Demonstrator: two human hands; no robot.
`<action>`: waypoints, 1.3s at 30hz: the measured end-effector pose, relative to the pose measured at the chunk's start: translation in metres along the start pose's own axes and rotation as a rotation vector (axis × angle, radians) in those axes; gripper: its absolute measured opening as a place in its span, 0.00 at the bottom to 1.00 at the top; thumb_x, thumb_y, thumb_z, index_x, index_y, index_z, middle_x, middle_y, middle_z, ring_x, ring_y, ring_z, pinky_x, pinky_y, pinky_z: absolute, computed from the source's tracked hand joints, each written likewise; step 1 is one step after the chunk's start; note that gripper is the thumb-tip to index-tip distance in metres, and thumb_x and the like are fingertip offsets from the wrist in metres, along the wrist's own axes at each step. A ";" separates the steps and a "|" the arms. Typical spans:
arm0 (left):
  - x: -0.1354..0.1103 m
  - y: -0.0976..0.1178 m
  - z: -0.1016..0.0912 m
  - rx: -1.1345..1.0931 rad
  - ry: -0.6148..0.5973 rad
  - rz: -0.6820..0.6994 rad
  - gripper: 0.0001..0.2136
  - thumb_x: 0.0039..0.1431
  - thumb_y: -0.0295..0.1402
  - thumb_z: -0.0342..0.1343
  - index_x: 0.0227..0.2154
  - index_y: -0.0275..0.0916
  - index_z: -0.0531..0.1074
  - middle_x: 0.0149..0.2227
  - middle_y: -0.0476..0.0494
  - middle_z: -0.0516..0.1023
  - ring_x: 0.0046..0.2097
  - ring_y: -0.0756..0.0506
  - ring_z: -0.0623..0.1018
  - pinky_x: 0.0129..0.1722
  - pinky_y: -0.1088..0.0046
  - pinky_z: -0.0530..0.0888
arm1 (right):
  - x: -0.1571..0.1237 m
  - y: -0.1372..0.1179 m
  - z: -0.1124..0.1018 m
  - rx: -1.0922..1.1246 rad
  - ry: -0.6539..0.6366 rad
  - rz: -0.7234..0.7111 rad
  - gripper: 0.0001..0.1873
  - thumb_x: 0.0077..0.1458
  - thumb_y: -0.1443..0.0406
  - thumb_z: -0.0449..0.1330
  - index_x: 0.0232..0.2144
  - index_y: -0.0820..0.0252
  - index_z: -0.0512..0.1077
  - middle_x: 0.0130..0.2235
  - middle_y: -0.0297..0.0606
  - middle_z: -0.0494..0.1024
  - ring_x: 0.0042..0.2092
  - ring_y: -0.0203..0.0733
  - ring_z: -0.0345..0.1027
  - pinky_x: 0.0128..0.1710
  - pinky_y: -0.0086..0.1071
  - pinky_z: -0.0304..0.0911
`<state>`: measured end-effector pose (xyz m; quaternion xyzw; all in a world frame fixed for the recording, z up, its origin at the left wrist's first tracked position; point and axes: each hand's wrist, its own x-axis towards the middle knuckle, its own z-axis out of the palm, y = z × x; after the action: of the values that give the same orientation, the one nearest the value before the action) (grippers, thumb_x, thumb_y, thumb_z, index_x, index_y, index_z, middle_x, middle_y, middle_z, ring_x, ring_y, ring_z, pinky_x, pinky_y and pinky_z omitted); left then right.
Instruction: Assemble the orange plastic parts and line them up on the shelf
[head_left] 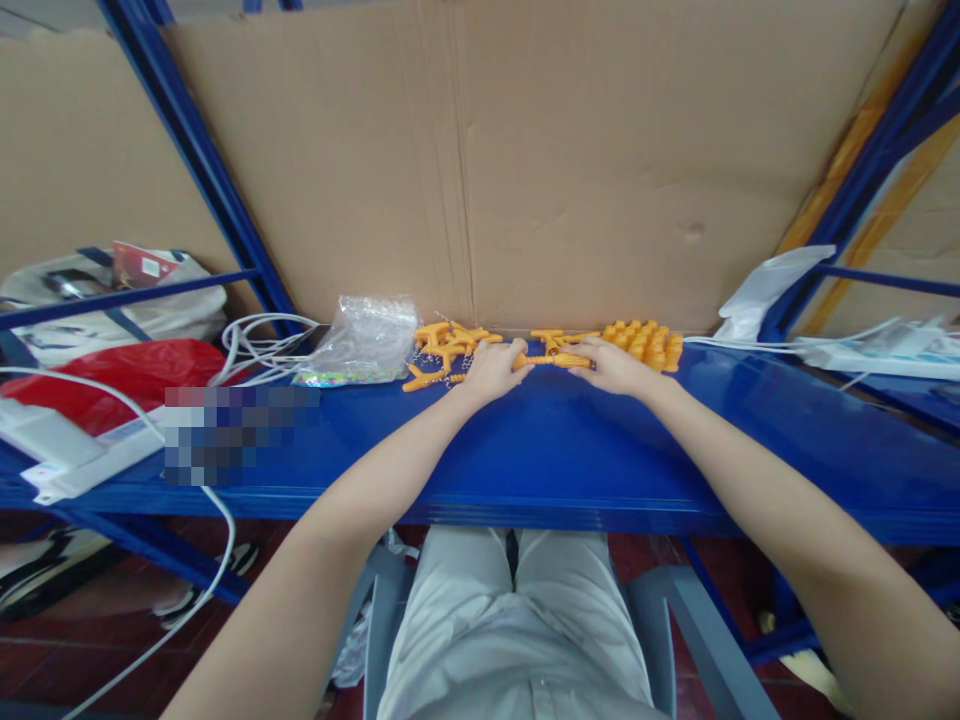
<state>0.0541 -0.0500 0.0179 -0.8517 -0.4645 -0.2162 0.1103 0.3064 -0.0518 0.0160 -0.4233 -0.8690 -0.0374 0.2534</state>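
My left hand (pixel 493 369) and my right hand (pixel 611 365) rest on the blue shelf (pixel 540 450), each with fingers closed on one end of a small orange plastic part (pixel 553 360) held between them. A loose pile of orange T-shaped parts (pixel 442 350) lies just left of my left hand. A tight cluster of upright orange pieces (pixel 646 343) stands just right of my right hand, against the cardboard.
A crumpled clear plastic bag (pixel 364 340) lies left of the orange pile, with white cables (pixel 259 345) beyond it. A red bag (pixel 127 370) and white box sit far left. A cardboard sheet (pixel 525 150) backs the shelf. White items (pixel 862 350) lie far right.
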 end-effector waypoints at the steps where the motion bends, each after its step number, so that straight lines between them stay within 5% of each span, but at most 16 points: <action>1: 0.000 0.000 0.000 0.001 0.011 0.002 0.11 0.65 0.39 0.55 0.47 0.41 0.72 0.44 0.40 0.84 0.50 0.38 0.80 0.52 0.61 0.67 | 0.000 0.000 0.002 0.003 0.018 -0.011 0.23 0.60 0.65 0.57 0.57 0.55 0.76 0.53 0.46 0.80 0.57 0.54 0.72 0.59 0.50 0.66; 15: 0.003 -0.010 0.003 0.000 -0.039 -0.071 0.15 0.56 0.34 0.58 0.47 0.42 0.73 0.43 0.42 0.84 0.48 0.37 0.81 0.52 0.60 0.67 | 0.003 0.008 0.014 0.252 0.018 0.016 0.27 0.53 0.66 0.65 0.56 0.56 0.73 0.57 0.47 0.77 0.56 0.53 0.74 0.56 0.51 0.70; 25: 0.001 -0.011 0.000 -0.029 -0.014 -0.057 0.14 0.56 0.32 0.58 0.46 0.41 0.73 0.41 0.43 0.84 0.46 0.39 0.81 0.54 0.61 0.67 | 0.002 -0.008 0.005 0.817 -0.025 0.411 0.10 0.63 0.59 0.62 0.43 0.58 0.71 0.41 0.45 0.83 0.34 0.41 0.80 0.43 0.41 0.78; 29: 0.001 -0.010 0.000 -0.035 0.005 -0.068 0.13 0.56 0.32 0.58 0.45 0.42 0.73 0.41 0.44 0.84 0.46 0.40 0.81 0.53 0.62 0.66 | 0.001 -0.026 0.004 0.883 -0.042 0.542 0.15 0.68 0.53 0.56 0.37 0.58 0.69 0.32 0.43 0.83 0.27 0.40 0.78 0.33 0.34 0.77; 34: 0.002 -0.011 0.001 -0.042 -0.005 -0.084 0.13 0.57 0.32 0.58 0.46 0.41 0.73 0.40 0.44 0.84 0.45 0.39 0.81 0.54 0.62 0.65 | 0.000 -0.030 0.000 0.890 -0.044 0.595 0.16 0.70 0.52 0.54 0.42 0.60 0.69 0.35 0.45 0.84 0.27 0.39 0.78 0.30 0.31 0.75; 39: 0.002 -0.011 0.002 -0.040 0.009 -0.068 0.14 0.56 0.31 0.59 0.46 0.40 0.73 0.41 0.42 0.85 0.46 0.39 0.82 0.52 0.61 0.65 | -0.002 -0.019 -0.007 0.933 -0.132 0.532 0.15 0.62 0.63 0.66 0.48 0.58 0.67 0.37 0.41 0.85 0.29 0.37 0.78 0.30 0.29 0.74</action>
<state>0.0466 -0.0414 0.0169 -0.8363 -0.4884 -0.2331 0.0879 0.2958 -0.0668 0.0239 -0.4726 -0.6702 0.4447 0.3601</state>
